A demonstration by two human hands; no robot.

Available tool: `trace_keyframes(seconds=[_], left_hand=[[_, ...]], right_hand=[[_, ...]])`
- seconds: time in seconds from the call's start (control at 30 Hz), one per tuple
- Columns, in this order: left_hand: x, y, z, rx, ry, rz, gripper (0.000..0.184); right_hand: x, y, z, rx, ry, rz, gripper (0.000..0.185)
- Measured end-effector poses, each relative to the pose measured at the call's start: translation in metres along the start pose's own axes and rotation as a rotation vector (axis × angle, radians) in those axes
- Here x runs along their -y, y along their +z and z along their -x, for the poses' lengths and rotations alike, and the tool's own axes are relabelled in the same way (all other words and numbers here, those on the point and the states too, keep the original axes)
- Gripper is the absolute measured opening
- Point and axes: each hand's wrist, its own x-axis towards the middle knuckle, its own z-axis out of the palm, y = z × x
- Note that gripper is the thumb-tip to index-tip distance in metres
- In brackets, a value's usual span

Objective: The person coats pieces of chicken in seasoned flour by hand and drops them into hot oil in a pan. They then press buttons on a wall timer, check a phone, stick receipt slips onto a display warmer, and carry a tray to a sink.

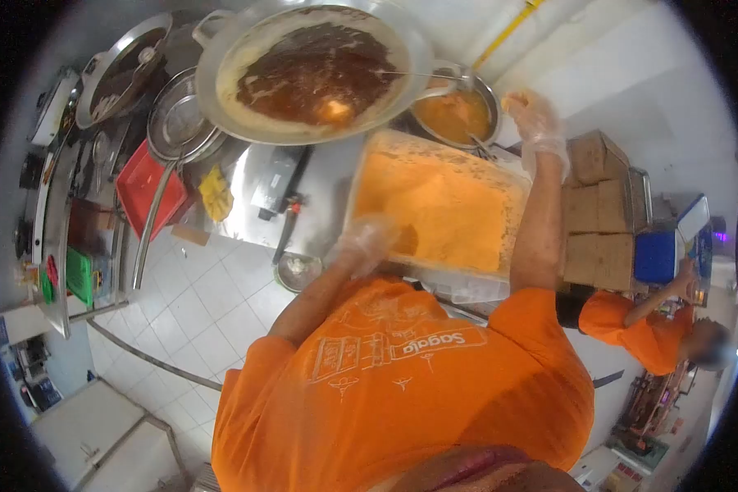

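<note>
The only word that can be read is "Sagala", in pale letters within an outlined strip on the front of the orange shirt [402, 394]. Next to it on the shirt is a framed block of pale marks, too blurred to read. The small pale marking on the dark stove [272, 187] is too small to make out.

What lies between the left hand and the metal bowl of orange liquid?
The tub of orange powder lies between the left hand and the metal bowl, as the head view shows.
</note>
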Motion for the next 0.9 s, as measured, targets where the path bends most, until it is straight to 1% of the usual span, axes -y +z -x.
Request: trace_keyframes(seconds=[0.03, 0.07, 0.1, 0.13, 0.2, 0.23, 0.27, 0.3, 0.37, 0.4, 0.43, 0.5, 0.57, 0.63, 0.7, 0.73, 0.83, 0.9], left_hand=[[-0.002, -0.017, -0.010, 0.148, -0.011, -0.029, 0.043], [-0.006, -0.052, -0.023, 0.295, -0.026, -0.062, 0.042], [-0.010, -0.071, -0.033, 0.444, -0.045, -0.098, 0.042], [-0.013, -0.071, -0.036, 0.378, -0.230, 0.077, 0.040], [-0.020, -0.073, -0.037, 0.222, -0.601, 0.421, 0.038], [-0.023, -0.074, -0.038, 0.174, -0.578, 0.398, 0.038], [-0.026, -0.076, -0.039, 0.127, -0.553, 0.372, 0.039], [-0.028, -0.078, -0.041, 0.081, -0.526, 0.346, 0.040], [-0.025, -0.065, -0.038, 0.087, -0.525, 0.295, 0.040], [-0.026, -0.065, -0.042, 0.087, -0.524, 0.270, 0.041], [-0.027, -0.065, -0.045, 0.139, -0.558, 0.254, 0.043], [-0.035, -0.083, -0.052, 0.245, -0.626, 0.226, 0.046], [-0.043, -0.099, -0.058, 0.252, -0.654, 0.237, 0.046], [-0.046, -0.098, -0.059, 0.221, -0.666, 0.254, 0.045], [-0.042, -0.084, -0.054, 0.153, -0.665, 0.274, 0.044], [-0.040, -0.079, -0.053, 0.169, -0.663, 0.281, 0.044], [-0.041, -0.089, -0.058, 0.221, -0.675, 0.309, 0.044], [-0.055, -0.114, -0.065, 0.264, -0.710, 0.353, 0.044]], right_hand=[[-0.045, 0.007, -0.022, 0.106, 0.132, 0.061, 0.024], [-0.078, 0.019, -0.034, 0.186, 0.102, 0.331, 0.025], [-0.113, 0.035, -0.042, 0.268, 0.072, 0.599, 0.026], [-0.170, 0.066, -0.051, 0.351, 0.035, 0.583, 0.027], [-0.184, 0.086, -0.046, 0.444, 0.258, 0.187, 0.026], [-0.160, 0.090, -0.030, 0.448, 0.512, -0.200, 0.026], [-0.189, 0.108, -0.049, 0.564, 0.146, -0.025, 0.024], [-0.240, 0.146, -0.083, 0.657, -0.225, 0.152, 0.023], [-0.264, 0.167, -0.103, 0.749, -0.213, -0.128, 0.020], [-0.250, 0.167, -0.106, 0.732, 0.178, -0.577, 0.018], [-0.236, 0.169, -0.107, 0.678, 0.578, -1.014, 0.017], [-0.227, 0.187, -0.102, 0.485, 0.454, -0.966, 0.013], [-0.223, 0.199, -0.094, 0.406, 0.416, -0.977, 0.012], [-0.213, 0.192, -0.082, 0.437, 0.455, -1.043, 0.011], [-0.199, 0.176, -0.061, 0.392, 0.476, -1.067, 0.013], [-0.192, 0.168, -0.055, 0.369, 0.485, -1.080, 0.014], [-0.228, 0.192, -0.073, 0.527, 0.308, -1.135, 0.017], [-0.190, 0.153, -0.047, 0.484, 0.402, -0.901, 0.021]])
